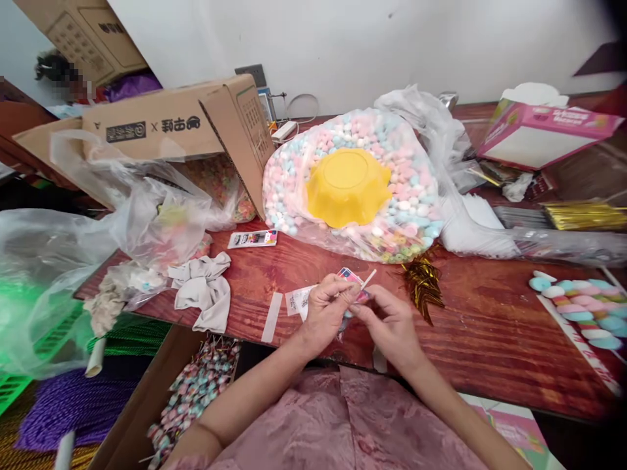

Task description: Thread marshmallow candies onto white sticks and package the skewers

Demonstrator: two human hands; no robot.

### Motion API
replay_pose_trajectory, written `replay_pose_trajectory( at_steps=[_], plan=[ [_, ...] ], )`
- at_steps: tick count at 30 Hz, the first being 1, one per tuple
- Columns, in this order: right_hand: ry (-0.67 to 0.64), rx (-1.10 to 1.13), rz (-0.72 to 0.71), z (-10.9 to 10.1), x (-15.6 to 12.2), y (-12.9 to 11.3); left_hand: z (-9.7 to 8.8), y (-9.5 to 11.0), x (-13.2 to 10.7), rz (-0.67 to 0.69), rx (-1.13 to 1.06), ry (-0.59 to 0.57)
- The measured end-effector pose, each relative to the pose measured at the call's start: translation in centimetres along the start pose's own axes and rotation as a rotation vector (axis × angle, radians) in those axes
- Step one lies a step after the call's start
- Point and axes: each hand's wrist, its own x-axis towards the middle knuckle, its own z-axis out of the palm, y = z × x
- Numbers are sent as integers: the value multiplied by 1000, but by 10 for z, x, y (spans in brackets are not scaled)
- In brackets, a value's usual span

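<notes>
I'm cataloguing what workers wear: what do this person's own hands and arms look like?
The left hand and right hand are ungloved. The left forearm and right forearm are bare, with no watch or bracelet visible. The pink clothing has a faint tone-on-tone pattern.

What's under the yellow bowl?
Pink, blue and white pieces in a clear plastic bag show all around the upturned yellow bowl; whatever lies directly beneath it is covered.
</notes>
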Motion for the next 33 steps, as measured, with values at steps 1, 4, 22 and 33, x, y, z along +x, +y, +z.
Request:
replay_pose_trajectory(
  at_steps=[1,4,22,33],
  plan=[
    [13,-7,-13,3,-3,1,2,-2,-2,13,5,-16],
    [76,-40,-48,6,-7,1,0,-7,-8,-64,10,-112],
    [152,-245,-81,5,-10,1,-15,2,-10,-497,-223,-430],
    [-563,-1000,-751,-56,-23,-29,-19,8,-8,-738,-90,-995]
  ],
)
